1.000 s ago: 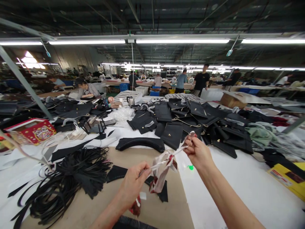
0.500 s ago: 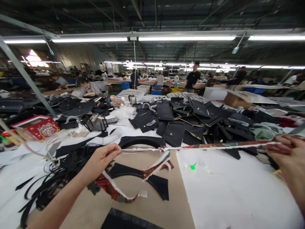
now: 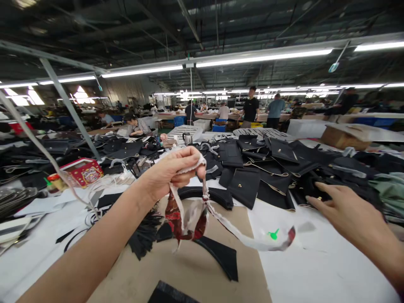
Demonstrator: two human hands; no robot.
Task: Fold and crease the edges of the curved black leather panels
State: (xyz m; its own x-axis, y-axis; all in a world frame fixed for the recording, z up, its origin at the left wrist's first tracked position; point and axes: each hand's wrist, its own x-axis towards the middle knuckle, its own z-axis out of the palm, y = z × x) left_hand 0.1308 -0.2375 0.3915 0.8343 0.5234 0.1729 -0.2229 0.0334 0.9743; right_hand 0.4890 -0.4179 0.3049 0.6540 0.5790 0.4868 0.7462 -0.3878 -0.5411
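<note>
My left hand [image 3: 172, 170] is raised over the workbench and pinches a long strip of white-backed red patterned tape [image 3: 202, 219]. The strip hangs from my fingers in loops, and its free end trails to the right across the white sheet [image 3: 315, 269]. My right hand [image 3: 345, 212] hovers open at the right with fingers stretched out, holding nothing, just past the strip's free end. Below the strip lie curved black leather pieces [image 3: 221, 256] on the brown board [image 3: 189, 273].
A heap of black leather bag panels [image 3: 284, 164] covers the bench beyond my hands. A bundle of black straps [image 3: 143, 235] lies at the left, with a red box [image 3: 82, 171] further back. Other people [image 3: 251, 107] work at distant tables.
My right hand has let go of the strip, whose end now floats loose. My left hand rose and gathered the strip, which was stretched taut between both hands half a second ago.
</note>
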